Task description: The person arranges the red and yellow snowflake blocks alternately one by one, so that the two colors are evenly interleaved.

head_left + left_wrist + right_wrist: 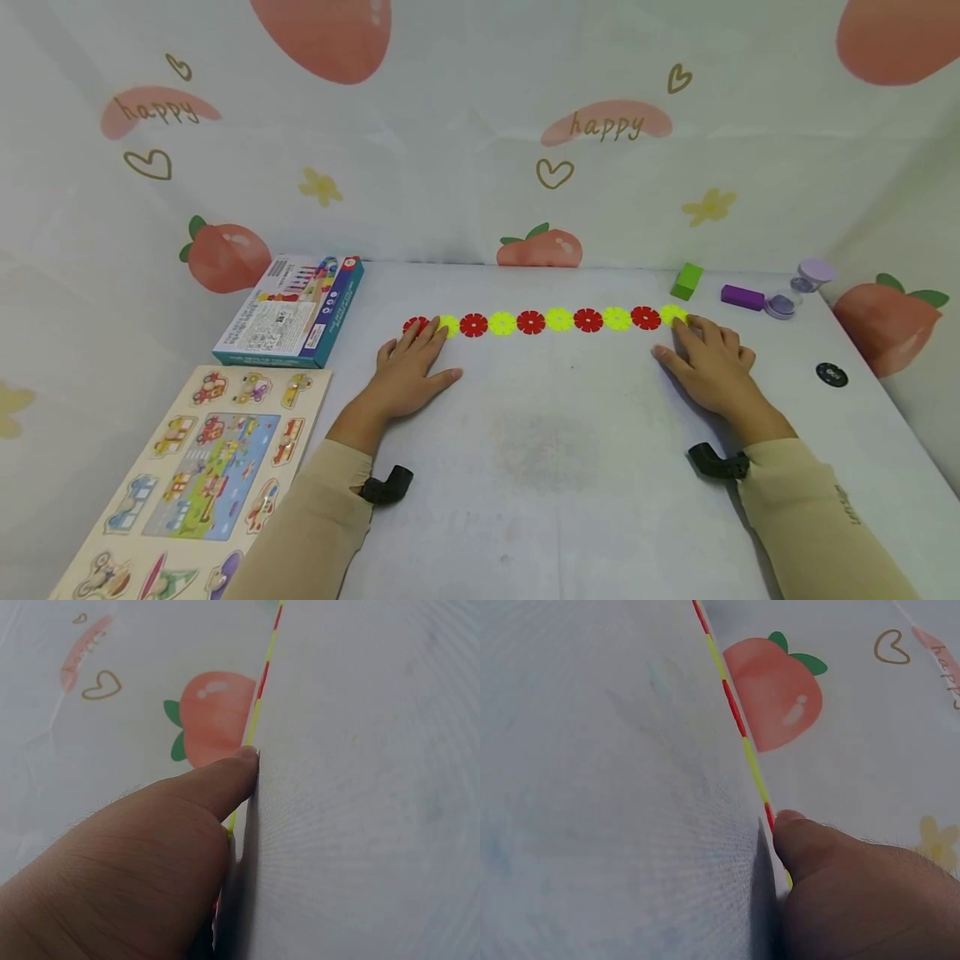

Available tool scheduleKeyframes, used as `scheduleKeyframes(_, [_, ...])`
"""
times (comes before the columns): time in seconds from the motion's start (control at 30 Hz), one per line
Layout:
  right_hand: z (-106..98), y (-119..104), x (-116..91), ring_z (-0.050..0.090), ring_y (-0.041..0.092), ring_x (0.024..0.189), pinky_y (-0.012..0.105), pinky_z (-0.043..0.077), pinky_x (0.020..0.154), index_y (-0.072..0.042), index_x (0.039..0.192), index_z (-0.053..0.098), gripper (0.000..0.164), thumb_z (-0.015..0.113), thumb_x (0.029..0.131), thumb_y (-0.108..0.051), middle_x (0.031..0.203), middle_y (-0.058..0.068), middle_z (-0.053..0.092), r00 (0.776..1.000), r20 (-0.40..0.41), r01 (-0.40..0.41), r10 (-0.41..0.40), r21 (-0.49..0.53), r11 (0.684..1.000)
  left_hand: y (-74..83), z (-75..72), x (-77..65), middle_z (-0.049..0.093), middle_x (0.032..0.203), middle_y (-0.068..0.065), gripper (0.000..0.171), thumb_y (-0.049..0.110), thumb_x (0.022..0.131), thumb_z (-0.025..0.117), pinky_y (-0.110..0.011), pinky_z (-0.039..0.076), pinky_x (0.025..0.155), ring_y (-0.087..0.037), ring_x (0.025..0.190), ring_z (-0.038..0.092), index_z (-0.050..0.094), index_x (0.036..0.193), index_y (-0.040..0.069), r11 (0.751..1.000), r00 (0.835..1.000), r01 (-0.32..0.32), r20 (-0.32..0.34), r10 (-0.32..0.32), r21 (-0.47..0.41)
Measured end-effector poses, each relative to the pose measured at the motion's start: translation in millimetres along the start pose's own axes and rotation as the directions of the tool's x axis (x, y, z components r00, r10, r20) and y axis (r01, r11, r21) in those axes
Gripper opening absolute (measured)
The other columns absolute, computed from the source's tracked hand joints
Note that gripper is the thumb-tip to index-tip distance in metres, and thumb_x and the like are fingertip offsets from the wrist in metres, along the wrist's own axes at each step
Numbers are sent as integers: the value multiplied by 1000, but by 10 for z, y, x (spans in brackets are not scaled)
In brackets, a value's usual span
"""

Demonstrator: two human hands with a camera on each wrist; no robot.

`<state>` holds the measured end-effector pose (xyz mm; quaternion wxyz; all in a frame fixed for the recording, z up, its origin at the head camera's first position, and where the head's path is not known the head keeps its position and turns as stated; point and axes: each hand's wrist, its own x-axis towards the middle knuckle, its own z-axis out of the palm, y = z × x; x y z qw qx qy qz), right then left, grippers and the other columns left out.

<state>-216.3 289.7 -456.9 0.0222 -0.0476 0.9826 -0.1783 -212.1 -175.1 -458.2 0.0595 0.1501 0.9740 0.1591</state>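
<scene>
A straight row of red and yellow flower-shaped discs (531,322) lies flat across the white table, colours alternating. At the row's left end, my left hand (408,375) rests with fingers spread, fingertips touching a red disc (414,325) and the yellow disc beside it. The fingertips of my right hand (711,367) touch the yellow disc (672,314) at the right end. In the left wrist view, the thumb of the left hand (165,847) hides part of the row. The right wrist view shows the row edge-on past the right hand (855,889).
To the left lie a boxed toy (288,312) and a wooden vehicle puzzle board (311,392). At the back right are a green block (686,282), a purple block (742,297) and a lilac sand timer (783,304). A round black disc (832,375) sits near the right edge.
</scene>
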Motion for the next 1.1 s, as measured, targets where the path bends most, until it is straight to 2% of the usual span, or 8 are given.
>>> scheduleKeyframes(0.5, [67,55,13,9,54,128,70,9,87,-4,149,29,84,34,93,-66,149,27,16,1000,-26,-5,6,14,1000,-1,25,27,8,160,1,86,68,87,47,-61,2,107,-28,144,0,20,154,22,1000,1000,-2,0,2,-4])
scheduleKeyframes(0.9, [63,26,19,8,53,129,70,9,87,-7,151,25,84,34,92,-66,151,25,12,1000,-16,-15,15,2,1000,-17,41,58,8,160,2,86,69,86,46,-61,2,107,-27,144,0,20,154,22,1000,1000,-3,-1,3,3])
scheduleKeyframes(1.1, [67,20,18,10,53,130,70,12,87,-12,153,21,76,34,96,-61,153,24,10,997,-83,4,0,50,999,-27,47,48,8,159,3,87,66,86,50,-60,2,107,-27,144,1,19,154,23,1000,1000,-1,-12,0,-22])
